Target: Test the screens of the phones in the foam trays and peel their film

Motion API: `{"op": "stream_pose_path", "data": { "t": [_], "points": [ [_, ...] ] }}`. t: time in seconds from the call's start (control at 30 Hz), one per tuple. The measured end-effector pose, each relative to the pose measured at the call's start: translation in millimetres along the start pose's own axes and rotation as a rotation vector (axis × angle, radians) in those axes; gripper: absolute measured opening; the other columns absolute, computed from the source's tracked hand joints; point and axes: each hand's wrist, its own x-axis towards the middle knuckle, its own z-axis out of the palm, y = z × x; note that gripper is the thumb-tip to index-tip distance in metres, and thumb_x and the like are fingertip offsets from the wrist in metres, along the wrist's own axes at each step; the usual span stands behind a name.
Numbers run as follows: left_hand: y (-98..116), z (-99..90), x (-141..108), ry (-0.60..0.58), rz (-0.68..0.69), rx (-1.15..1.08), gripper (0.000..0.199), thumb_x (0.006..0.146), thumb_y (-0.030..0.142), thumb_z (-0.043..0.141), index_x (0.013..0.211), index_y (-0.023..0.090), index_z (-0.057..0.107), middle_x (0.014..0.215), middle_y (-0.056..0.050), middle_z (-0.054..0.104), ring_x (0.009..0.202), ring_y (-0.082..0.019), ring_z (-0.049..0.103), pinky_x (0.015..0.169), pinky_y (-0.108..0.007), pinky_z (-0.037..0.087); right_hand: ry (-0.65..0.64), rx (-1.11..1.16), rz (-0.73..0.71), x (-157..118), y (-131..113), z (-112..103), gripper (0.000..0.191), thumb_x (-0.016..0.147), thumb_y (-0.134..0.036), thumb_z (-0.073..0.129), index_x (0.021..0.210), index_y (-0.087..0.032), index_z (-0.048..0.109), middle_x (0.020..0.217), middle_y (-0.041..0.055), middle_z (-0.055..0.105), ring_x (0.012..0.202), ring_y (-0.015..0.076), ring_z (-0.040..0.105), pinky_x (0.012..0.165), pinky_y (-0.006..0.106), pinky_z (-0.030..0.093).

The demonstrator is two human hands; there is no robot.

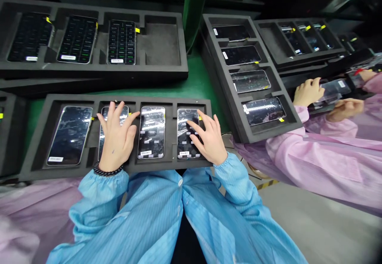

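Fingers splayed and gripping nothing, the left hand [115, 138] and right hand [211, 141] should touch the smartphones [182, 136] in the near foam tray [171, 164] only lightly.

A green bench top [196, 75] bears a dark foam tray [155, 165] along its near side. Beyond stand a rear tray [119, 75] (apparently stacked) and a right-hand tray [219, 92].

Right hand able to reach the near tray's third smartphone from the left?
Likely yes: the right hand is over the fourth smartphone, and the third smartphone lies uncovered, though the left hand is close.
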Motion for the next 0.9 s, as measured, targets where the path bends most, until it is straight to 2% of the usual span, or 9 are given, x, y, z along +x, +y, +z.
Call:
{"op": "stream_pose_path", "data": {
  "t": [0.07,0.2,0.27,0.37,0.53,0.73,0.9],
  "points": [
    [-0.4,0.9,0.2,0.007,-0.003,-0.012,0.052,0.103,0.048,0.023,0.138,0.028,0.056,0.167,0.0,0.023,0.157,-0.037,0.01,0.127,-0.067,-0.001,-0.025,-0.005,-0.05,4.7,-4.0,0.7,0.037,0.102,-0.037,0.047,0.134,-0.025,0.061,0.159,0.0136,0.04,0.143,0.0289,0.042,0.123,0.063,0.024],
    [-1.6,1.0,-0.2,0.013,0.002,-0.003,0.051,0.104,0.044,0.024,0.136,0.023,0.057,0.167,-0.004,0.024,0.157,-0.038,0.012,0.125,-0.07,0.0,-0.091,0.032,-0.165,7.0,-9.4,-0.3,0.035,0.102,-0.038,0.048,0.13,-0.027,0.064,0.161,0.0112,0.038,0.143,0.028,0.042,0.124,0.062,0.022],
    [-2.0,0.1,-0.6,-0.004,0.007,-0.007,0.049,0.104,0.043,0.023,0.138,0.027,0.055,0.167,0.001,0.02,0.157,-0.037,0.01,0.126,-0.069,-0.001,-0.088,0.051,-0.194,3.2,-9.4,-1.5,0.033,0.102,-0.037,0.047,0.127,-0.027,0.066,0.159,0.0112,0.041,0.142,0.0267,0.044,0.125,0.06,0.021],
    [-1.3,-1.3,-0.6,-0.016,0.015,-0.011,0.049,0.104,0.043,0.022,0.14,0.03,0.053,0.168,0.005,0.016,0.158,-0.036,0.008,0.126,-0.068,-0.003,-0.021,0.059,-0.162,-5.9,-6.2,-3.3,0.033,0.103,-0.037,0.047,0.125,-0.025,0.068,0.156,0.0134,0.046,0.14,0.027,0.046,0.124,0.061,0.022],
    [4.7,-2.7,5.0,-0.039,0.022,-0.002,0.049,0.103,0.045,0.028,0.138,0.027,0.057,0.169,-0.001,0.018,0.158,-0.036,0.006,0.127,-0.066,-0.006,-0.002,0.067,-0.089,-20.2,0.6,-6.5,0.033,0.103,-0.033,0.046,0.128,-0.024,0.065,0.155,0.0138,0.046,0.138,0.0283,0.047,0.121,0.062,0.027],
    [5.9,-0.9,17.3,-0.071,0.075,0.062,0.046,0.101,0.047,0.037,0.137,0.028,0.059,0.169,-0.005,0.018,0.158,-0.038,0.008,0.124,-0.073,-0.005,0.052,0.09,-0.05,-32.0,4.2,-12.1,0.033,0.103,-0.03,0.046,0.128,-0.022,0.065,0.153,0.0143,0.047,0.137,0.0286,0.047,0.121,0.062,0.028],
    [13.3,-1.6,24.7,-0.134,0.109,0.157,0.053,0.102,0.048,0.029,0.142,0.024,0.055,0.169,-0.01,0.017,0.157,-0.038,0.008,0.123,-0.072,-0.003,0.077,0.09,-0.035,-40.3,6.6,-14.8,0.031,0.103,-0.03,0.045,0.124,-0.023,0.067,0.152,0.0123,0.049,0.136,0.0267,0.048,0.122,0.059,0.028]
  ]
}}
